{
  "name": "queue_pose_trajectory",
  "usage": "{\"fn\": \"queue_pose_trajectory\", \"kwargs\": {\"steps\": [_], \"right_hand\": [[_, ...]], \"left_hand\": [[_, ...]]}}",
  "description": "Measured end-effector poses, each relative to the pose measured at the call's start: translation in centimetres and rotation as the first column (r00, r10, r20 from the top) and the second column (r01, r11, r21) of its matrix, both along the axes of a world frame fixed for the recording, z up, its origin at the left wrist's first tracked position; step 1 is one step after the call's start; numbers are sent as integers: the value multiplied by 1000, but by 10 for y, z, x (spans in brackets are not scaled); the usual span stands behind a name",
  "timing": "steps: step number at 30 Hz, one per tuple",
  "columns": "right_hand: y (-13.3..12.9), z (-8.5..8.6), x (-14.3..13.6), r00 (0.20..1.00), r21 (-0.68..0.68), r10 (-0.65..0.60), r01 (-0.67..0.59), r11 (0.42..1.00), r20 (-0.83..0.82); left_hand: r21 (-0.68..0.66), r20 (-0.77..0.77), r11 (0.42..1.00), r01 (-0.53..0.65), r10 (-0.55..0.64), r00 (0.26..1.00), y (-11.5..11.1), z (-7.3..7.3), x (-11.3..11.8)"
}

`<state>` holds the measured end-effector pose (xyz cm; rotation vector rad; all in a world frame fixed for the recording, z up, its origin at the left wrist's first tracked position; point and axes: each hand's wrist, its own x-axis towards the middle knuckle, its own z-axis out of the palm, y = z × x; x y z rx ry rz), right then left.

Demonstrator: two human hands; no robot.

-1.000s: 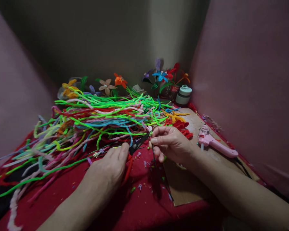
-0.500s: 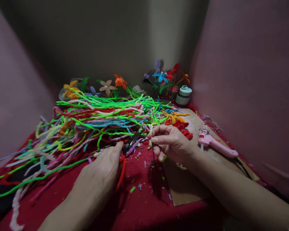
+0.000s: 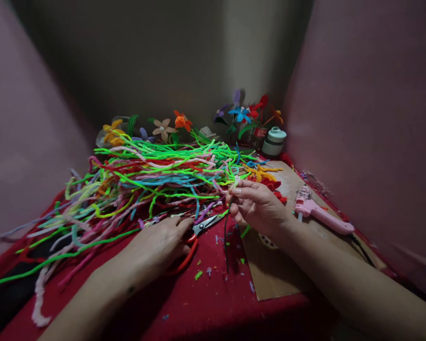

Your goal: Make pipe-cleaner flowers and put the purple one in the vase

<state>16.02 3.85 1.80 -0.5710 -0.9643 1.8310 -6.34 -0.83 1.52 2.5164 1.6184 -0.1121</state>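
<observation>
My right hand [image 3: 257,203] pinches a thin dark stem [image 3: 226,246] between thumb and fingertips. The stem hangs down below the fingers, and a small whitish tuft [image 3: 237,179] sticks up above them. My left hand [image 3: 166,237] is at the red handles of a pair of scissors [image 3: 202,226], its fingers curled over them and partly hidden. The scissors' blades point right, low over the cloth, with the tips close to the stem. Beside the blades lies a purple pipe cleaner [image 3: 203,213].
A heap of coloured pipe cleaners [image 3: 156,175] covers the left and middle. A pink glue gun [image 3: 319,215] rests on a cardboard sheet [image 3: 280,279] at right. Finished pipe-cleaner flowers [image 3: 241,113] and a pale green jar [image 3: 274,141] stand behind. Scraps litter the red cloth [image 3: 199,312].
The scissors have come down from a raised, steep angle to lie nearly flat, pointing right. More of the dark stem shows below my right hand. The view has shifted slightly.
</observation>
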Motion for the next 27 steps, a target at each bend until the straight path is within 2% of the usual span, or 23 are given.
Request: {"fn": "queue_pose_trajectory", "kwargs": {"steps": [2,4,6,7,9,10,12,13,15,18,21,23,27], "right_hand": [[1,-2,0,1000,-26,-18,18,1000,-15],[1,-4,-1,999,-47,-32,31,998,-24],[0,-6,-2,998,-46,-55,54,997,-24],[-1,-6,-2,997,-34,-72,71,997,-19],[-2,-7,-4,994,8,-112,112,994,-14],[-3,-7,-5,991,32,-132,132,991,-18],[-5,-5,-6,987,74,-159,161,984,-30],[-5,-4,-7,985,87,-168,170,981,-35],[-6,-1,-7,982,105,-181,185,977,-44],[-6,1,-8,978,129,-201,206,970,-53],[-7,1,-9,976,159,-208,215,964,-58],[-8,-1,-11,974,189,-220,228,955,-61],[-11,-6,-13,952,289,-303,298,910,-29]], "left_hand": [[-8,7,1000,-15,15,1000,5,4,-5],[54,69,997,-53,49,996,8,10,-4],[113,251,987,-118,87,964,8,19,5],[75,400,988,-137,96,912,8,24,13],[-105,675,986,-128,165,719,5,34,35],[-215,782,973,-79,220,583,4,38,47],[-388,865,921,36,350,360,2,42,68],[-438,867,898,42,410,284,2,41,76],[-501,848,865,19,486,212,2,37,84],[-472,845,880,-48,467,260,5,26,85],[-280,881,949,-148,315,353,6,15,83],[-159,875,964,-212,237,423,7,7,83],[21,775,957,-290,168,609,7,-2,84]]}}
